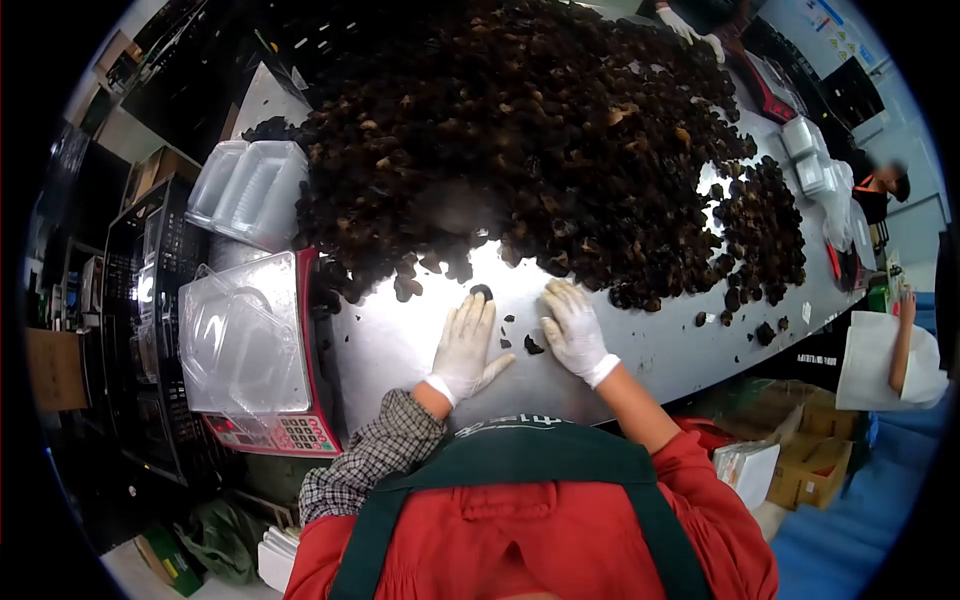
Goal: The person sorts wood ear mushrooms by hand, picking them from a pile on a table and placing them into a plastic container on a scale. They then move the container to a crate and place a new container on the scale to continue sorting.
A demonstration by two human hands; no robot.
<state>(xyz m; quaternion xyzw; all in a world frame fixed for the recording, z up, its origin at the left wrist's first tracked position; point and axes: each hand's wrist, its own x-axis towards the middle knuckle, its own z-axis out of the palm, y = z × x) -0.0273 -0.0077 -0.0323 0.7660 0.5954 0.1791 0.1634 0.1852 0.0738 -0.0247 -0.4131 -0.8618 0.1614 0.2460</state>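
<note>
A broad heap of dark brown to black pieces, crinkled, curled and leaf-like, probably some kind of fungus, covers most of a smooth, shiny metal table. At the heap's near edge, the pieces thin into a ragged fringe.

On the bare metal just nearer than that fringe lie both of the person's hands, in thin whitish gloves. The left hand is palm down and flattened, fingers together and pointing at the heap, thumb spread aside. One dark piece sits right at its fingertips; whether they press on it is hard to tell from above. The right hand, also palm down and unclosed, slants toward the heap with fingers slightly bent. Neither hand grasps anything. Small dark scraps lie between them.

Both forearms reach toward the heap, the left in a checked sleeve.

Left of the heap stands a red-edged scale bearing clear plastic trays. Beyond the heap's far right corner is another person's gloved hand.
</note>
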